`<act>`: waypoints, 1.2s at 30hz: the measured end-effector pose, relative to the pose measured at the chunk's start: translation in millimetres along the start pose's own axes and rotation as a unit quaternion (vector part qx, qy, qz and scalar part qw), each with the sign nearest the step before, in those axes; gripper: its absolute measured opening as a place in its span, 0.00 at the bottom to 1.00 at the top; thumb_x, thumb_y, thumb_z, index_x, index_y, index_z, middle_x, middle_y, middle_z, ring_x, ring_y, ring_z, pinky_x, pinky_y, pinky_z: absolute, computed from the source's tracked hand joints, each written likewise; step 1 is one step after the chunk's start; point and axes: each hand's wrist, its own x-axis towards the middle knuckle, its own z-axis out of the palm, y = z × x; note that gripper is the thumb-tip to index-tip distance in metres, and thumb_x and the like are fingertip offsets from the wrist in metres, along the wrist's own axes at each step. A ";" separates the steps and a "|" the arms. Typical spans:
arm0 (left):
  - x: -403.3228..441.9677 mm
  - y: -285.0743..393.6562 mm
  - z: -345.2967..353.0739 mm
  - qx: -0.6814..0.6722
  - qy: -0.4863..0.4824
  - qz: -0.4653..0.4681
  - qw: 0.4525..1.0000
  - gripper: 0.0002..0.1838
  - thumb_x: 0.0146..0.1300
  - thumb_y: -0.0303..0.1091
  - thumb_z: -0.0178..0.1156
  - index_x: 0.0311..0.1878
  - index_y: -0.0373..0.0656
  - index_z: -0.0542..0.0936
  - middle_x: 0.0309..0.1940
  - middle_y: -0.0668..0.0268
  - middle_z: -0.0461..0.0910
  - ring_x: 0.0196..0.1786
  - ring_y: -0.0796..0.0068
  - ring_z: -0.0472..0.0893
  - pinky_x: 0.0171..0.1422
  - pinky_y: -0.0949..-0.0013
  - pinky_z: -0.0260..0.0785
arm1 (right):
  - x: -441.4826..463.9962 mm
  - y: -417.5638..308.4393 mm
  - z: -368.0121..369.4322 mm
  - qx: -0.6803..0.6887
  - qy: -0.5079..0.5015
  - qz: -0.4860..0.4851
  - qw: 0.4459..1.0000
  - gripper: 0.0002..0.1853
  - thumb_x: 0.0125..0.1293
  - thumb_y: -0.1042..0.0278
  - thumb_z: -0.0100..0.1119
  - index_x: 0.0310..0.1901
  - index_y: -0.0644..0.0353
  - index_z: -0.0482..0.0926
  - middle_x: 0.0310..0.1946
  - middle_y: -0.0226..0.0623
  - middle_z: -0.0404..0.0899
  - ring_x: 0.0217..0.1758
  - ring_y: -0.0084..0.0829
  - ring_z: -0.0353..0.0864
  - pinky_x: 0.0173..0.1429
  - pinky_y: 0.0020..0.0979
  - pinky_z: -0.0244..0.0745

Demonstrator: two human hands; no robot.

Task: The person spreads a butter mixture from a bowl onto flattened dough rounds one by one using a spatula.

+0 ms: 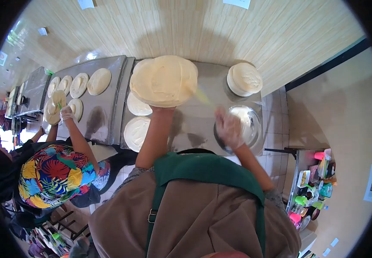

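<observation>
A wide, pale round flatbread or dough sheet (162, 81) is held up at the back of the metal table, with my left hand (163, 109) beneath it, its fingers hidden. Gloved in clear plastic, my right hand (230, 128) is closed on the handle of a spreader with a pale green-yellow blade (203, 98), which reaches toward the round's right edge. Just right of that hand is a metal bowl (256, 124) with white cream inside. Two more coated rounds (137, 133) lie on the table left of my left forearm.
A stack of pale rounds (245, 79) stands at the back right of the metal table (194, 124). On the left, a co-worker in a colourful shirt (59, 174) works at another table (108, 101) with several rounds. A cluttered shelf (300, 180) stands at right.
</observation>
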 end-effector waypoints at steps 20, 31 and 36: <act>-63.7 61.4 18.9 0.070 -0.054 -0.127 0.988 0.38 0.69 0.64 0.47 0.74 0.49 0.62 0.71 0.59 0.66 0.71 0.54 0.68 0.73 0.45 0.63 | 111.6 -24.7 -65.0 0.053 0.004 -0.135 0.989 0.15 0.73 0.54 0.51 0.40 0.58 0.79 0.29 0.44 0.81 0.33 0.47 0.81 0.39 0.45 0.72; -59.0 44.7 14.7 0.158 0.008 -0.143 0.977 0.38 0.68 0.65 0.48 0.73 0.49 0.62 0.70 0.59 0.67 0.70 0.54 0.69 0.72 0.44 0.65 | 65.0 -150.3 -55.2 -0.078 -0.002 -0.096 0.992 0.17 0.75 0.55 0.46 0.33 0.58 0.73 0.24 0.47 0.78 0.26 0.51 0.79 0.30 0.50 0.71; -47.6 41.1 10.8 0.176 0.026 -0.153 0.972 0.39 0.68 0.65 0.48 0.73 0.49 0.62 0.70 0.59 0.67 0.69 0.54 0.70 0.71 0.44 0.66 | 90.0 -147.5 -59.2 -0.091 0.008 -0.083 0.992 0.14 0.74 0.57 0.49 0.34 0.56 0.74 0.24 0.47 0.78 0.27 0.49 0.80 0.30 0.49 0.71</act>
